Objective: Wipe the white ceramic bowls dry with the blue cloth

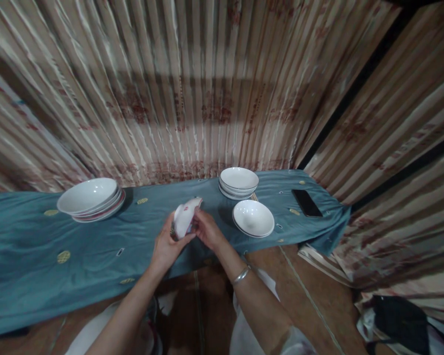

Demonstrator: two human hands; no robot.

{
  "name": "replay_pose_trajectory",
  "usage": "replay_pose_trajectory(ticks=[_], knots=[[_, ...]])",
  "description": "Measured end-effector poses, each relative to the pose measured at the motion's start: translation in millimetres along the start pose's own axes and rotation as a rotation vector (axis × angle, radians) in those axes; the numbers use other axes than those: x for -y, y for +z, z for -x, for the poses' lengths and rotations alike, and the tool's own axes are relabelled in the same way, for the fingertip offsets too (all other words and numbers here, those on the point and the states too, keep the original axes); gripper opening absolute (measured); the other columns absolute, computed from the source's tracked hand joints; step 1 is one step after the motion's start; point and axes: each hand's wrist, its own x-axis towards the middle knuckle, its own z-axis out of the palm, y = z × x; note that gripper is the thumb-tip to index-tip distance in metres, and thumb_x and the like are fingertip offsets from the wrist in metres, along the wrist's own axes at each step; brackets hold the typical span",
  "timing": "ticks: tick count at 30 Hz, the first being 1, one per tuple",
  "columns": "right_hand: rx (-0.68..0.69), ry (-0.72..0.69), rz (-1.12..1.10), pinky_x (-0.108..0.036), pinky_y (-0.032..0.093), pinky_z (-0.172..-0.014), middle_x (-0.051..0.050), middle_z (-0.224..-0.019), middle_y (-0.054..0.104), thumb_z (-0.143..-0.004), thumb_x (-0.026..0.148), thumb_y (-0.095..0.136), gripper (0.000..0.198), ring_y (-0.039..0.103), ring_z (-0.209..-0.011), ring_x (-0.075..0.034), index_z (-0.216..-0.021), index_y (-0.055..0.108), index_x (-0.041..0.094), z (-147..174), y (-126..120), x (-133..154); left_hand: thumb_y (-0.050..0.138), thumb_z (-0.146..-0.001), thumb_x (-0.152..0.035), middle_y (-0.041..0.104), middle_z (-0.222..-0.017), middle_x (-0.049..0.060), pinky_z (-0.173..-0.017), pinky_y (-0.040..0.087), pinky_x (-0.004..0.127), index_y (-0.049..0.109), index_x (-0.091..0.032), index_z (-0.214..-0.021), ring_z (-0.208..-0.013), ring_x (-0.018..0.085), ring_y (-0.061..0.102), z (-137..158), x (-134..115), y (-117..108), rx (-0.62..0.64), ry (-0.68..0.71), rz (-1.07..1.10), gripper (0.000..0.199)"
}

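Above the front middle of the table, a small white bowl (184,217) with a red mark is held tipped on its side between my hands. My left hand (166,242) is closed around its left and lower side. The fingers of my right hand (207,230) grip its right edge and partly hide it; a silver bangle is on that wrist. Just to the right of my hands lies a shallow stack of white bowls (253,217). Behind it stands a taller stack of white dishes (239,178) with dark rims.
A leaning stack of large white bowls and red-rimmed plates (91,196) stands at the left. On the right lies a black phone (306,202). A teal patterned cloth (96,251) covers the narrow table. Pleated curtains (207,88) hang behind; a dark bag (399,320) is at lower right.
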Motion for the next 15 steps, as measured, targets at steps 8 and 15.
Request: replay_pose_trajectory(ticks=[8,15], knots=[[-0.052,-0.095,-0.064,-0.022,0.051,-0.059,0.001,-0.066,0.069,-0.066,0.034,0.076,0.02,0.061,-0.059,-0.012,-0.076,0.07,0.018,5,-10,9,0.082,-0.056,-0.037,0.048,-0.144,0.013,-0.105,0.038,0.045,0.049,-0.023,-0.134,-0.132,0.031,0.043,1,6,5,0.041,0.152,-0.129,0.086],[-0.122,-0.027,-0.217,-0.022,0.056,-0.064,-0.001,-0.067,0.071,-0.075,0.029,0.071,0.014,0.067,-0.063,-0.013,-0.078,0.069,0.015,4,-21,20,0.071,-0.076,-0.038,0.052,-0.14,0.007,-0.097,0.046,0.031,0.058,-0.026,-0.121,-0.132,0.024,0.044,-5,2,-1,-0.217,-0.261,0.507,0.048]])
